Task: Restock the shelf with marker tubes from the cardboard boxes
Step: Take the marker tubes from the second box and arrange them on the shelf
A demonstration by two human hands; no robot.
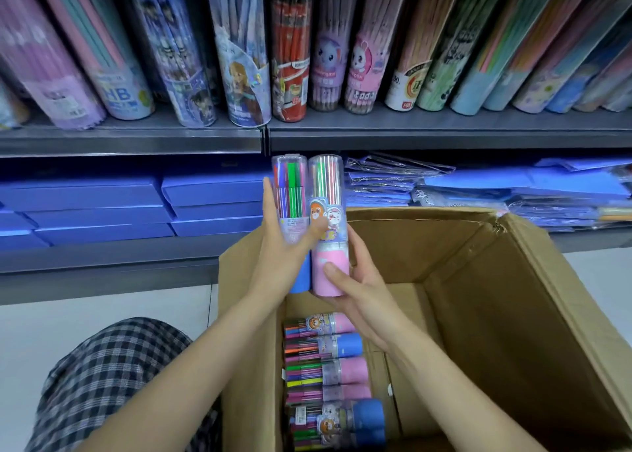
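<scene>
Two clear marker tubes stand upright side by side above the open cardboard box (478, 253). The blue-based tube (290, 191) is held by my left hand (280, 253), whose fingers wrap its lower part. The pink-based tube (327, 226) is gripped near its base by my right hand (355, 287). Several more marker tubes (328, 376) with pink and blue bases lie stacked in the left side of the box. Both held tubes are level with the lower shelf (102, 249).
The upper shelf (136, 137) holds a row of leaning pencil tubes (290, 58). Blue flat boxes (102, 205) and plastic-wrapped blue packs (478, 184) fill the lower shelf. A knee in checked trousers (102, 376) is at the lower left. White floor surrounds the box.
</scene>
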